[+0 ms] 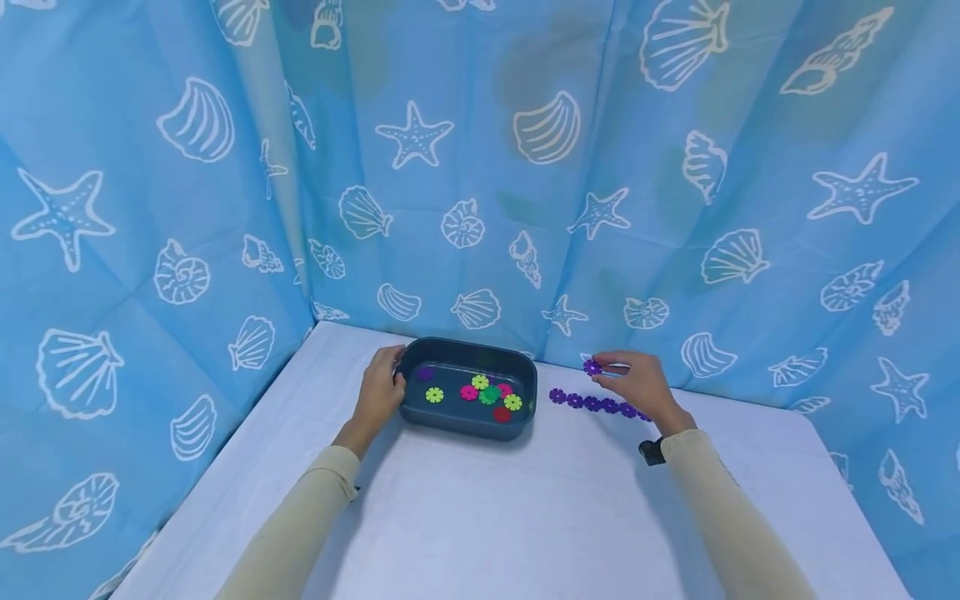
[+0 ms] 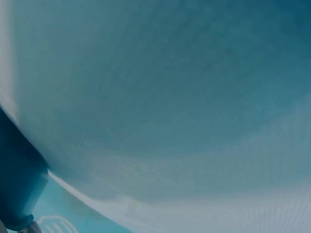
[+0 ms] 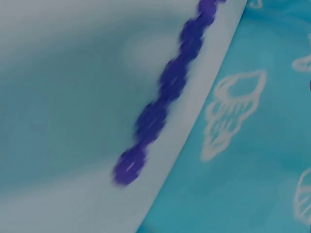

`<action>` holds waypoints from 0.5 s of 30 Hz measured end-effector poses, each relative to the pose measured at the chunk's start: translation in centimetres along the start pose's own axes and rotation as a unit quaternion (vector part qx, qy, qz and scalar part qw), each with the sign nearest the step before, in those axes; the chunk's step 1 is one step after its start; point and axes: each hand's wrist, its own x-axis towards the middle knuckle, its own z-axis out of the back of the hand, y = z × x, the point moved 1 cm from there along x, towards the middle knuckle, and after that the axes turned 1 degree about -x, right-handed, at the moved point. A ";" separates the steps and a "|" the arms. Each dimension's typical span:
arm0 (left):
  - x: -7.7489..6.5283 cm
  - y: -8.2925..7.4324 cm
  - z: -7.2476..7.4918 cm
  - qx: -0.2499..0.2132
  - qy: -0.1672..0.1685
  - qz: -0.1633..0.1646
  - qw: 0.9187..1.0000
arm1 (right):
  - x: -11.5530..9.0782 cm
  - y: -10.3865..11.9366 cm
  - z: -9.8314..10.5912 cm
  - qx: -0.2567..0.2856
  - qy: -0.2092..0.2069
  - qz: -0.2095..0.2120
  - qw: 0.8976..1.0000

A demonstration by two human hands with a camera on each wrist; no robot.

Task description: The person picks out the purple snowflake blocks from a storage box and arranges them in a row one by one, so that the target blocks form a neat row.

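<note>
In the head view my left hand (image 1: 379, 393) grips the left end of a dark blue-grey plastic bin (image 1: 465, 427), thumb over the rim. Inside lie several flower-shaped discs: yellow, pink, red, green, and a purple disc (image 1: 426, 374) near the left wall. To the right, my right hand (image 1: 639, 387) pinches a purple flower disc (image 1: 592, 367) between thumb and fingers, above the table. Under that hand runs a row of purple discs (image 1: 592, 404), partly hidden at its right end. The right wrist view shows this row (image 3: 150, 122) blurred; whether its discs interlock I cannot tell.
A white cloth covers the table (image 1: 510, 517). Blue curtains (image 1: 465, 167) with white shells and starfish stand along the left and back edges, close behind the bin and the disc row. The left wrist view shows mostly shadowed cloth (image 2: 160, 107).
</note>
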 end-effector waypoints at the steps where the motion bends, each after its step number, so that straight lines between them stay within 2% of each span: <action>1: 0.0 0.0 0.0 -0.001 0.001 0.000 1.000 | -0.3 -0.6 0.4 -0.004 -0.002 -0.005 1.000; 9: -0.2 0.0 0.0 -0.005 -0.003 -0.010 1.000 | -2.9 -5.6 2.8 -0.039 -0.026 -0.040 0.998; 15: -0.3 -0.3 0.1 -0.007 0.001 -0.001 1.000 | -4.6 -9.0 3.9 -0.062 -0.036 -0.053 0.996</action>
